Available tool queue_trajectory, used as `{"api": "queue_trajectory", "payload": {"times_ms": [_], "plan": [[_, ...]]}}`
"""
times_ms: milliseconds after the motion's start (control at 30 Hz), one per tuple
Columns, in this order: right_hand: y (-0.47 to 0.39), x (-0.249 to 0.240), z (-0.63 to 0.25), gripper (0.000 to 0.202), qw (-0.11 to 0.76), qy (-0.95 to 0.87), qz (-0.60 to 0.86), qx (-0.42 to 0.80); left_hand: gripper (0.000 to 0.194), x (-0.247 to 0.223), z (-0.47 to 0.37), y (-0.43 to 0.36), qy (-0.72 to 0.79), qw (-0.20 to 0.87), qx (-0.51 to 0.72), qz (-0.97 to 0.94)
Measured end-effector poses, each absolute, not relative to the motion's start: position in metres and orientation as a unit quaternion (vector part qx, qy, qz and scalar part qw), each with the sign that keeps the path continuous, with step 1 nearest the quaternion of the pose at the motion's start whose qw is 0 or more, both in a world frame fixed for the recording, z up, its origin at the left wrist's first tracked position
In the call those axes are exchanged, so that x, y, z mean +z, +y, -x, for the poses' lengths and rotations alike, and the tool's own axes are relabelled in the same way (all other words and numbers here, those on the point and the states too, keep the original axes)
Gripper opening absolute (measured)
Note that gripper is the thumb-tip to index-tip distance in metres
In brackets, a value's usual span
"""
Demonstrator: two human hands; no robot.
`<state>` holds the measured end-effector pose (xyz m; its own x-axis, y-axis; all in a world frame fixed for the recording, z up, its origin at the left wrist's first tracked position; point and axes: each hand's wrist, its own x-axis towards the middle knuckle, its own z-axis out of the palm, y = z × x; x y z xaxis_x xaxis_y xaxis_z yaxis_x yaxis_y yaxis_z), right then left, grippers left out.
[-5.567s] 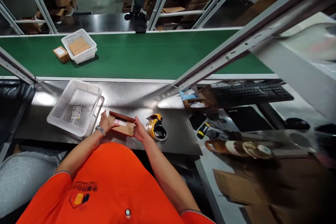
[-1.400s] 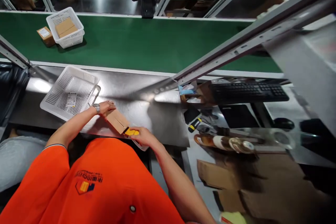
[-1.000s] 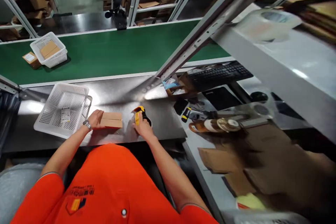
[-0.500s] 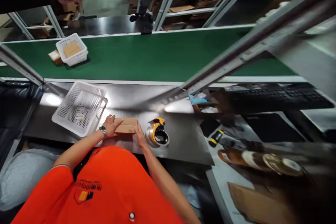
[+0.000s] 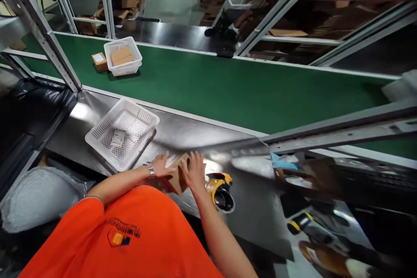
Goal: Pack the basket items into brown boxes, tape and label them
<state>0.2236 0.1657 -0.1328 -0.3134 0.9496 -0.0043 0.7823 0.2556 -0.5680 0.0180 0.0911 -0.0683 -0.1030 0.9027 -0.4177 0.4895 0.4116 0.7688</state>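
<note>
Spread left hand (image 5: 161,166) and right hand (image 5: 196,173) brace a cardboard box (image 5: 177,181), likely light, best gripped endwise, near the worktop's (image 5: 256,213) front edge.

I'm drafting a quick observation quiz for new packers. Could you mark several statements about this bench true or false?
1. The left hand and the right hand are both on the small cardboard box. True.
2. The yellow-and-black tape dispenser is held in the left hand. False: it is on the metal bench, on the right hand's side.
3. A metal-banded watch is worn on the left wrist. True.
4. The white basket on the green belt holds bottles. False: it holds brown cardboard.
5. A box with a white label sits on the green belt beside that basket. True.
</note>
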Motion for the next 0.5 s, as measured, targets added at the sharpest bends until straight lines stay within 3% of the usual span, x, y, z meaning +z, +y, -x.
{"api": "queue_trajectory", "payload": {"times_ms": [133,267,433,500], "plan": [[0.121,-0.140,-0.195,0.095,0.060,-0.773,0.601,0.197,0.046,-0.053,0.073,0.095,0.773,0.342,0.273,-0.459],[0.108,-0.149,-0.189,0.091,0.040,-0.778,0.602,0.174,0.029,-0.057,0.174,0.083,0.864,0.278,0.206,-0.366],[0.138,-0.154,-0.200,0.088,0.085,-0.808,0.546,0.204,0.053,-0.082,0.216,0.060,0.907,0.261,0.114,-0.309],[0.154,-0.153,-0.205,0.088,0.097,-0.821,0.516,0.226,0.053,-0.091,0.217,0.058,0.906,0.266,0.106,-0.311]]}}
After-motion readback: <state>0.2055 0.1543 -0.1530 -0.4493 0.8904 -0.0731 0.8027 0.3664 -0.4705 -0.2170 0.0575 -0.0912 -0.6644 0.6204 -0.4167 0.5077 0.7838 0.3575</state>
